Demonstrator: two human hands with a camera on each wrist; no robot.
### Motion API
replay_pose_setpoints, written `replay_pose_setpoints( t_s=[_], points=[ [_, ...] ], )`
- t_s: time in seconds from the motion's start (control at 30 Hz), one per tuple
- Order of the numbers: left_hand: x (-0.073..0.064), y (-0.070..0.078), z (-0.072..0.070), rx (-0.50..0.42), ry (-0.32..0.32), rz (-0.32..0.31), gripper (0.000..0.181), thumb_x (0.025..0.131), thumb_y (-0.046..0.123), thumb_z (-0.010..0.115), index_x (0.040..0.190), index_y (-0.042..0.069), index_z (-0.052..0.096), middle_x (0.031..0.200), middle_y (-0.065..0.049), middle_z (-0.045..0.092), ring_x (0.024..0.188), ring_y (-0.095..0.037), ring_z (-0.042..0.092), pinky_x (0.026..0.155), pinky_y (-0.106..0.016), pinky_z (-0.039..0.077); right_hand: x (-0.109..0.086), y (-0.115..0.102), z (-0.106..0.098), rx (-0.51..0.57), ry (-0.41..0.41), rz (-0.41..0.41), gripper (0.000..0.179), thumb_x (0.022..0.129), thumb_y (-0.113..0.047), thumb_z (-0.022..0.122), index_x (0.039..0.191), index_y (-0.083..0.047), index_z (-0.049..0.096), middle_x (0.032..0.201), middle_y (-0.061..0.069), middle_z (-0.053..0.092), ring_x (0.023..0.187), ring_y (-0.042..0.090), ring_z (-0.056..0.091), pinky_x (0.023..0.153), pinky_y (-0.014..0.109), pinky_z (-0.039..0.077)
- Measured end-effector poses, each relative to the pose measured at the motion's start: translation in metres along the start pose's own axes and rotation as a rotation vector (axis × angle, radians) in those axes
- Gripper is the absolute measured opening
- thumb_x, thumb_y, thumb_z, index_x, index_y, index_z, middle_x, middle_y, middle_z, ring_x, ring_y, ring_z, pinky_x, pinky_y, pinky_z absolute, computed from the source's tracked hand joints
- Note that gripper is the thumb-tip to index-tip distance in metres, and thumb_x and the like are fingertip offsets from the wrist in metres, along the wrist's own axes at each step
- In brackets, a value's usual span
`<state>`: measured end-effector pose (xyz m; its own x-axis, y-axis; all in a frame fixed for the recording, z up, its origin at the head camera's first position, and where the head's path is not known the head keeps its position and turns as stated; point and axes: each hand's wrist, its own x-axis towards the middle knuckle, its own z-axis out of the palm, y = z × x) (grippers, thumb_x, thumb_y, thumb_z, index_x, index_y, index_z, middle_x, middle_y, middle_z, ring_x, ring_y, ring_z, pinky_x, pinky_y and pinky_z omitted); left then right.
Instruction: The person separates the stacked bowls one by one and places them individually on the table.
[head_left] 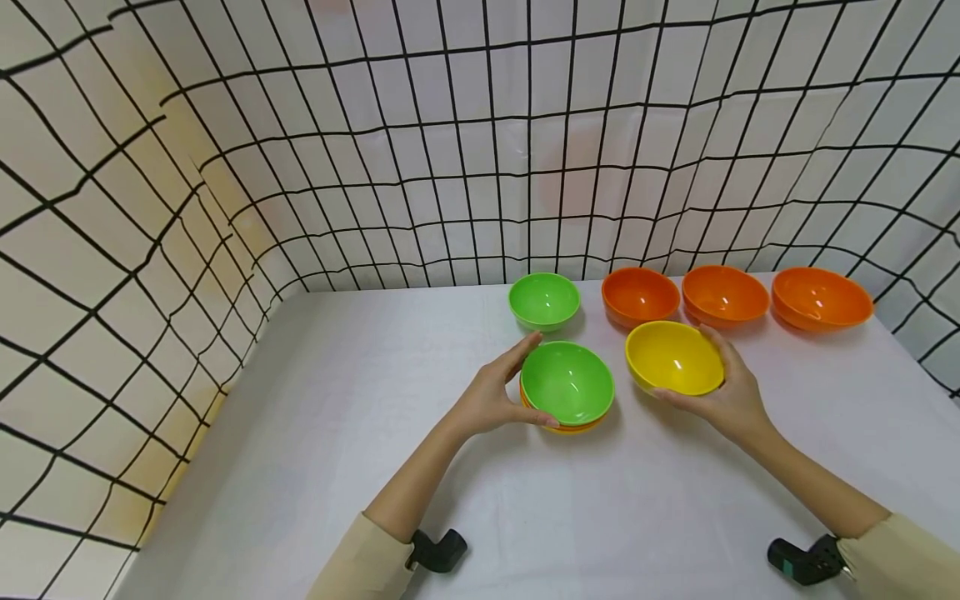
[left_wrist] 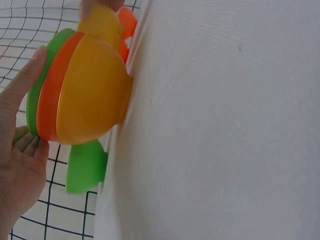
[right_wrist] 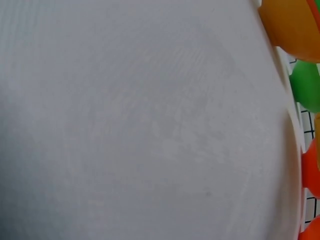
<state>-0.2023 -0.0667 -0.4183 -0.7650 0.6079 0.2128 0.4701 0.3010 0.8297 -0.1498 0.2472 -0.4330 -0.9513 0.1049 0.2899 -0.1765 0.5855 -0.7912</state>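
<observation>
On the white table stands a stack of nested bowls, with a green bowl (head_left: 568,385) on top. Below it in the left wrist view come an orange bowl (left_wrist: 55,90) and, lowest, a yellow bowl (left_wrist: 92,92). My left hand (head_left: 504,393) grips the green bowl at its rim, thumb at the near side and fingers at the far side. To the right, a separate yellow bowl (head_left: 675,358) is held by its right side in my right hand (head_left: 731,393). The right hand itself does not show in the right wrist view.
Behind the stack sits another green bowl (head_left: 544,302). Beside it, three orange bowls run rightward along the back: a left one (head_left: 640,297), a middle one (head_left: 724,296) and a right one (head_left: 821,298). Black netting (head_left: 495,150) over white walls encloses the table's back and sides.
</observation>
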Motion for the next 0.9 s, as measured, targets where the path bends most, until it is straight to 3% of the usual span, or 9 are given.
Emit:
replay_pose_setpoints(
  t_s=[0.37,0.9],
  points=[
    [0.0,0.0,0.0,-0.011,0.002,0.019,0.109,0.06,0.02,0.088,0.147,0.008,0.023,0.149,-0.009,0.03,0.136,-0.011,0.029,0.108,-0.023,0.03,0.002,0.014,0.006,-0.001,-0.001,0.03,0.101,0.068,-0.022,0.082,0.146,-0.006,0.02,0.143,0.022,0.031,0.124,0.042,0.031,0.099,0.066,0.029],
    [-0.001,0.001,-0.001,-0.018,0.006,0.014,0.109,0.06,0.02,0.087,0.147,0.009,0.023,0.149,-0.007,0.031,0.135,-0.009,0.029,0.108,-0.023,0.03,0.0,0.023,0.01,0.003,-0.022,0.058,0.104,0.068,-0.023,0.082,0.147,-0.005,0.016,0.146,0.023,0.026,0.128,0.045,0.028,0.101,0.067,0.025]
  ],
)
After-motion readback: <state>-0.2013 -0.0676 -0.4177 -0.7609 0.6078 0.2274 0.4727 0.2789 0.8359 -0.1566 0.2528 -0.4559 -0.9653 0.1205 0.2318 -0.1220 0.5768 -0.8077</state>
